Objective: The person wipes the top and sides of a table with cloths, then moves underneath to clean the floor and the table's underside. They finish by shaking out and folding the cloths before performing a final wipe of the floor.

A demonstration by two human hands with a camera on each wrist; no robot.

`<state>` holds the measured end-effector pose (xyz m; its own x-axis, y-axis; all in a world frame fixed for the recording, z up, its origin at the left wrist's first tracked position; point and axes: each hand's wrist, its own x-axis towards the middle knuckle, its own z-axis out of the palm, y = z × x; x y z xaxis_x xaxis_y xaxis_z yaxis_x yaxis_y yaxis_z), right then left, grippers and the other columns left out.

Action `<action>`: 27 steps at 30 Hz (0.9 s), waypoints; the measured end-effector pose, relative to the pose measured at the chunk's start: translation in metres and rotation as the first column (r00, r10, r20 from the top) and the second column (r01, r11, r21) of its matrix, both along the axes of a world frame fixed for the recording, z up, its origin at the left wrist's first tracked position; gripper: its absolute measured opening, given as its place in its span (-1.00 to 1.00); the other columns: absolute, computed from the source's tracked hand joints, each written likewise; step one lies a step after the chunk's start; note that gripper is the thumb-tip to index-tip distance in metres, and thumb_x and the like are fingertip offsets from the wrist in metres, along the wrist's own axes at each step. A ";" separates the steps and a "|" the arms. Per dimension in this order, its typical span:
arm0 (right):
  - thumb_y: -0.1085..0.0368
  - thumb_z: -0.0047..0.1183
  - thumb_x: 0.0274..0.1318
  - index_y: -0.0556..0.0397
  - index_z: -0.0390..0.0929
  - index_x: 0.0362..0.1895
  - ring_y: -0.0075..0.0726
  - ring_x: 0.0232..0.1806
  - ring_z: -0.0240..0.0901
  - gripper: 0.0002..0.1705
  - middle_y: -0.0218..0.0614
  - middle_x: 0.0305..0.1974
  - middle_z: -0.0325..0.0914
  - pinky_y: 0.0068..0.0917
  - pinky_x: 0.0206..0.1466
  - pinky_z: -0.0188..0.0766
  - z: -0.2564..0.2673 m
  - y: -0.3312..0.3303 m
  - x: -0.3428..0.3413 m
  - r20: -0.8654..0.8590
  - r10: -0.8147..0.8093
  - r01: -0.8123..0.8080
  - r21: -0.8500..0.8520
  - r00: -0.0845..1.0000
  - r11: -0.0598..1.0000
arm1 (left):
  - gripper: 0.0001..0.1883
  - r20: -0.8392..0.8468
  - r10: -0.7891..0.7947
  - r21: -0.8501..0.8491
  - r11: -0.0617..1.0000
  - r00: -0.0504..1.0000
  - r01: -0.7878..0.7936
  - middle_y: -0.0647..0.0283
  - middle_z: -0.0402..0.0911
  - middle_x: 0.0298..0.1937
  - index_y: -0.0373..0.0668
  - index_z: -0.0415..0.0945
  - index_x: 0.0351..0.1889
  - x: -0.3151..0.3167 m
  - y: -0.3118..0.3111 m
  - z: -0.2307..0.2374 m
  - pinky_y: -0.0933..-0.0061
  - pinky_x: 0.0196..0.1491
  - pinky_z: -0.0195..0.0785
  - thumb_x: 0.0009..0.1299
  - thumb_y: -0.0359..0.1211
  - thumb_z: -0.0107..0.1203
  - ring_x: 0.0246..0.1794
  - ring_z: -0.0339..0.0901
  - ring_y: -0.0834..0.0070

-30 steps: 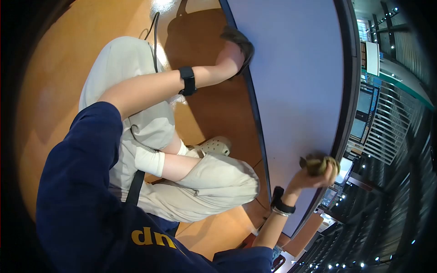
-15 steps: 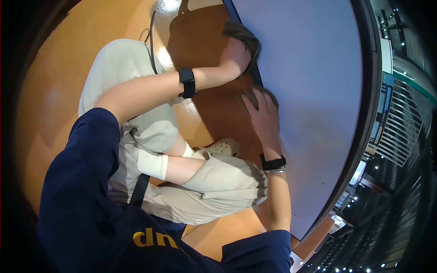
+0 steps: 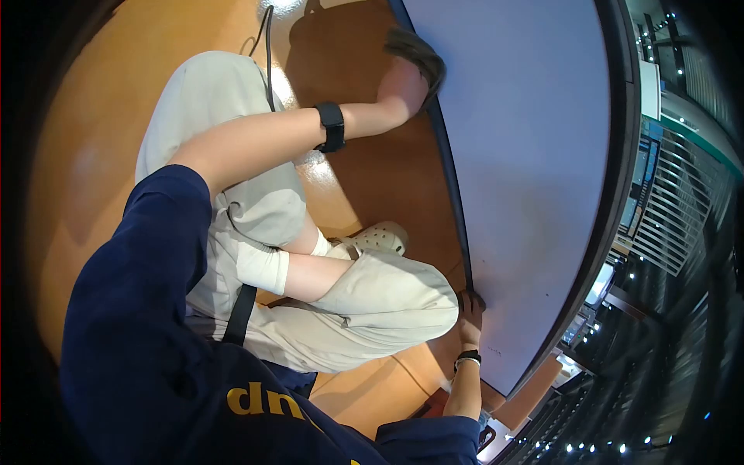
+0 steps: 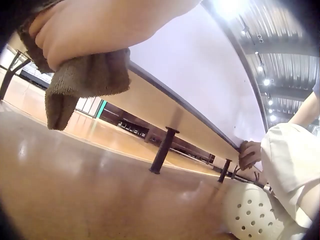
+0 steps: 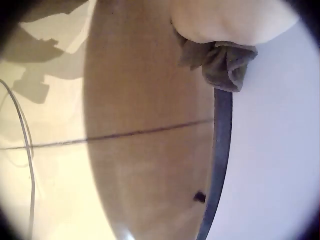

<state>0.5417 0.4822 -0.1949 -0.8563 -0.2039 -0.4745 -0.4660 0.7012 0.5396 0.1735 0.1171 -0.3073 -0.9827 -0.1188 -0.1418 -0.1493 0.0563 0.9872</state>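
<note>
My left hand (image 3: pixel 403 89) grips a brown terry cloth (image 4: pixel 90 77) at the long dark edge of a low white table (image 3: pixel 535 139). Part of that cloth hangs below the hand in the left wrist view, with the fingers curled into it. Farther right along the same edge, close to my knee, my right hand (image 3: pixel 470 322) holds a second, bunched brown cloth (image 5: pixel 227 65). That cloth overlaps the table's dark rim (image 5: pixel 221 145) in the right wrist view. Most of the right fingers are hidden there.
I sit cross-legged on a shiny brown floor (image 4: pixel 100 185), my knee (image 3: pixel 434 298) near the table edge. Short dark legs (image 4: pixel 164 150) stand under the table. A dark cable (image 3: pixel 270 62) lies by my other knee, and a pale clog (image 4: pixel 250 215) is on my foot.
My right hand swept with its cloth from the table's far side to the near edge beside the left hand, then along that edge toward my right knee. The left hand has barely moved.
</note>
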 end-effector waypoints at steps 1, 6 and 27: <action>0.28 -0.06 -0.12 -0.14 0.39 0.04 -0.06 0.09 0.19 -0.51 -0.25 0.12 0.21 -0.18 0.09 0.24 0.001 0.011 0.009 -0.003 -0.006 0.006 0.010 1.000 1.000 | -0.65 0.069 -0.015 0.118 0.993 0.997 0.007 -0.13 0.47 -0.14 -0.42 0.20 -0.01 0.000 -0.001 0.003 0.21 -0.13 0.35 0.31 -0.39 -0.18 -0.16 0.45 0.02; 0.32 -0.15 -0.07 -0.15 0.46 -0.08 -0.15 0.08 0.23 -0.62 -0.30 0.05 0.29 -0.26 0.08 0.30 0.012 -0.009 -0.011 -0.157 -0.045 0.026 -0.124 0.987 0.992 | -0.68 0.046 0.002 0.082 0.997 0.999 -0.006 -0.11 0.43 -0.08 -0.35 0.22 0.01 -0.003 0.001 -0.003 0.23 -0.05 0.29 0.33 -0.39 -0.20 -0.09 0.41 0.00; 0.47 0.03 -0.24 -0.23 0.57 -0.16 -0.14 -0.01 0.30 -0.55 -0.33 0.01 0.37 -0.27 0.01 0.27 0.085 -0.206 -0.224 -0.695 0.312 -0.466 -0.037 0.648 0.884 | -0.70 -0.237 0.539 0.184 0.842 0.808 -0.507 -0.11 0.37 -0.05 -0.31 0.32 -0.08 -0.074 -0.049 0.000 0.15 0.02 0.20 0.20 -0.49 -0.17 -0.04 0.33 -0.06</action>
